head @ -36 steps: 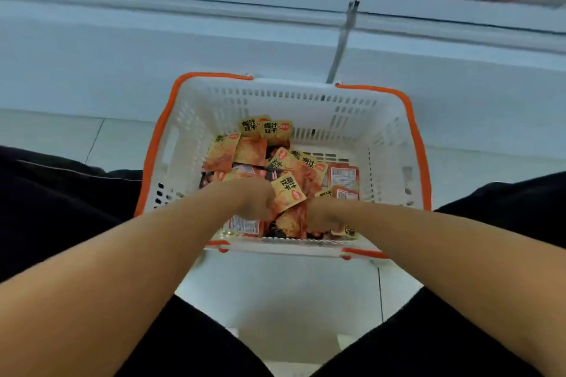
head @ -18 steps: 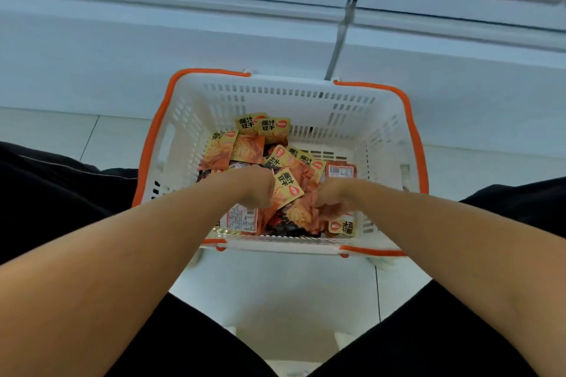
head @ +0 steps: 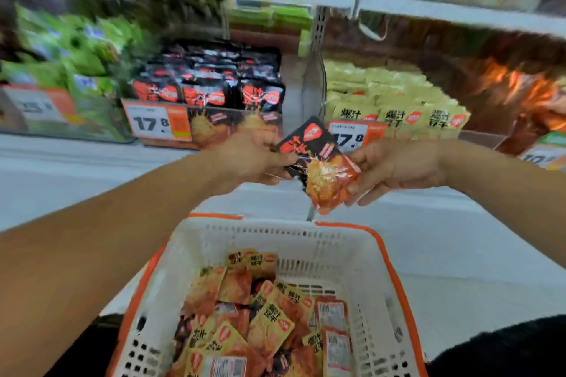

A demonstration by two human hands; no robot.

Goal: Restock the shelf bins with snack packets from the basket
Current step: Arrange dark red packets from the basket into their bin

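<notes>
Left hand: the left hand point(head: 251, 159) is raised in front of the shelf, fingers and thumb pinching the dark edge of a black-and-orange packet point(head: 318, 164)
Right hand: the right hand point(head: 395, 167) grips the same packet from the other side, fingers curled under its orange lower half
Packet: held in the air between both hands, above the far rim of the basket point(head: 389, 257) and level with the front of the shelf bins; whether it is one packet or two pressed together I cannot tell
Matching bin: the black packet bin point(head: 211, 86) sits just left of the hands, behind a price tag; its packs look like the one being held
Neighbouring bin: the yellow packet bin point(head: 395, 101) is right behind the right hand, so a careless drop could land the black packet among the wrong stock
Basket contents: loose snack packets point(head: 260, 315), mostly yellow and orange with some dark ones, well below the hands
Slip risk: the wrapper looks glossy and is held only at its edges, so it could fall back down if one hand lets go early
View: the shelves are blurred, so labels further off are unreadable
</notes>
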